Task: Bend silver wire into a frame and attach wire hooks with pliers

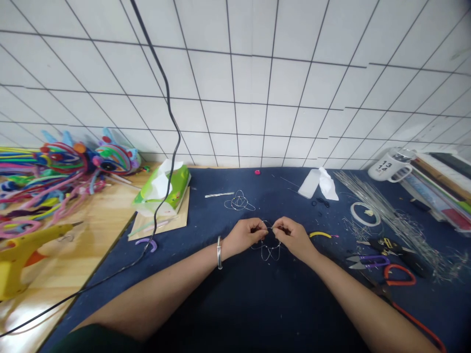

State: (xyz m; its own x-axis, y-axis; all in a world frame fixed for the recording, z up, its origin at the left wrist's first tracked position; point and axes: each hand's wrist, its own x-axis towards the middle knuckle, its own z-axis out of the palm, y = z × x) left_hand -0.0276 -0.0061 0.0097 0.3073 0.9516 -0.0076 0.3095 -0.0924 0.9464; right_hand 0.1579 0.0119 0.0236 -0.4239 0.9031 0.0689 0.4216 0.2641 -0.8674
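Observation:
My left hand (246, 236), with a silver bangle at the wrist, pinches one side of a thin bent wire piece (270, 252). Close beside it on the right, my right hand (292, 237) pinches the same wire with thumb and forefinger. Loops of the wire hang below and between both hands over the dark blue mat (235, 289). Just beyond my left hand lies a similar wire shape (239, 201), with a short bundle of straight wires (219, 195) to its left.
Purple snips (369, 262), red-handled scissors (399, 275), a wire bundle (382, 206) and a mug (390, 165) are at right. At left are a tissue pack (164, 189), a yellow glue gun (27, 252), colourful pipe cleaners (55, 191) and a black cable (167, 93).

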